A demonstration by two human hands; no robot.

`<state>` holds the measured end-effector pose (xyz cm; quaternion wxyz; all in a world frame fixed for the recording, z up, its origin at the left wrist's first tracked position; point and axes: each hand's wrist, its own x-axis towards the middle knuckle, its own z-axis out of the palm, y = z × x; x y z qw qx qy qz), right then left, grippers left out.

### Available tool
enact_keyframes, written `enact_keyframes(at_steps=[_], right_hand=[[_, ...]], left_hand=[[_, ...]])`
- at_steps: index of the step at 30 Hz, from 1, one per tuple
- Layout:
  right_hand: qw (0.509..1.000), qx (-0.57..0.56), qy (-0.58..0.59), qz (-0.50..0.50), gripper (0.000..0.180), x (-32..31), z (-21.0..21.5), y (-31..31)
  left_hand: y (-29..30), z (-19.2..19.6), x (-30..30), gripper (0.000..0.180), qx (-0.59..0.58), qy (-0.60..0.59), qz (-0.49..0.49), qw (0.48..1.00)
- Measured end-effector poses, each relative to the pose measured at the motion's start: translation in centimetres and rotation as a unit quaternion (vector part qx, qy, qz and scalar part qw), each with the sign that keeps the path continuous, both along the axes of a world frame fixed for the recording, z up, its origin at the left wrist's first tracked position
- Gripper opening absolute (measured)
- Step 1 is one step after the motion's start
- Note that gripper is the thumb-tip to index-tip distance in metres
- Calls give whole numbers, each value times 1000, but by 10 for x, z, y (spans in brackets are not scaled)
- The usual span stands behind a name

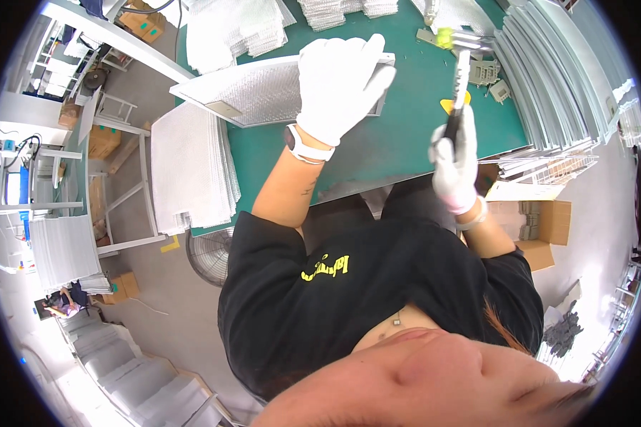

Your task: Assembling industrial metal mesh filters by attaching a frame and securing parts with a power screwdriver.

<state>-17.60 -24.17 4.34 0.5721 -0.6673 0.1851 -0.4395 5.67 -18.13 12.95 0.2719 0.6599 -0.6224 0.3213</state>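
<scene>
My left hand (340, 85), in a white glove, grips a framed silvery mesh panel (263, 89) by its far edge. The fingers go over that edge and their tips are hidden, while the thumb sticks out to the right. This panel stands tilted on the green work table (413, 85). To the right, my right hand (456, 160), gloved too, is wrapped round the black handle of a hammer (463, 78). Its head, with a yellow-green end, is raised above the table and slightly blurred, apart from the panel.
Stacked silvery sheets (192, 164) lie at the table's left edge, with further sheet piles (246, 28) at the back. Long pale frame strips (548, 78) line the right side, beside small beige plastic parts (484, 71). A floor fan (208, 256) and an open cardboard box (552, 224) stand below.
</scene>
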Motion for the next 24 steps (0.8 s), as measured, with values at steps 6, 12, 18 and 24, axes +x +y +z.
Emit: enact_keyframes(at_steps=[6,12,18,24], right_hand=[[853,-461,241,-49,52,-46,120,-70],[746,-598,291,23,47,-51,189,-81],[873,-428,235,15,45,-62,190,-69],[801,-449,392,58,55,-44,163,-59]], left_hand=[[-17,-21,-11,42,-139,12,38,989],[-27,-26,-17,35,-219,10,51,974],[-28,-29,-6,43,-235,2,24,972],[-31,-25,-9,48,-231,3,23,973]])
